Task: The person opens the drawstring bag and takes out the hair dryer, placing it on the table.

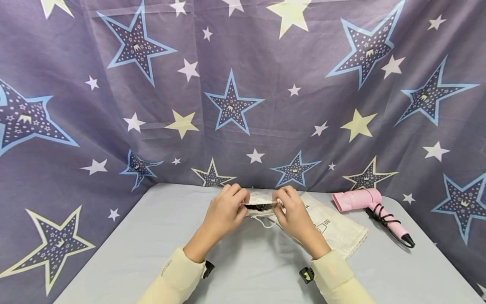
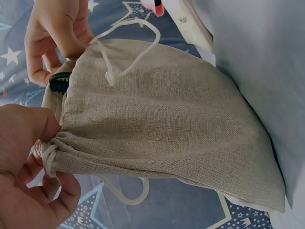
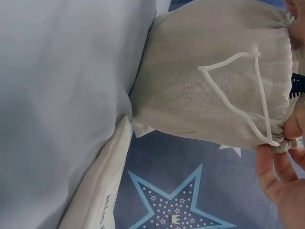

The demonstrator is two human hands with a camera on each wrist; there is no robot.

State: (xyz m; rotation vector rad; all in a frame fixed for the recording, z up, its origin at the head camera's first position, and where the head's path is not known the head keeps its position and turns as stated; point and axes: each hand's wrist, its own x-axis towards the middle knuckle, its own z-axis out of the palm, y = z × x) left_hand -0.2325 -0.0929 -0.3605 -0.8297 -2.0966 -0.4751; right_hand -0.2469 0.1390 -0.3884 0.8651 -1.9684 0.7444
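A beige cloth drawstring bag [image 1: 259, 197] [image 2: 167, 114] [image 3: 209, 86] stands upright on the table, its mouth held apart at the top. My left hand [image 1: 225, 207] [image 2: 28, 162] pinches the gathered left edge of the mouth between thumb and fingers. At the opposite edge, my right hand [image 1: 293, 211] [image 3: 286, 176] grips the cloth the same way. Just inside the opening shows a black toothed piece [image 2: 59, 83] [image 3: 297, 86]; most of it is hidden in the bag. A white drawstring [image 2: 138, 62] [image 3: 226, 100] hangs in a loop down the bag's side.
To the right of the hands, a second pale cloth bag [image 1: 338, 230] with printed drawings lies flat on the grey-covered table [image 1: 125, 245]. Beyond it is a pink hair dryer [image 1: 357, 199] with its black cord [image 1: 383, 217] wound round the handle. A star-patterned curtain [image 1: 258, 55] hangs behind.
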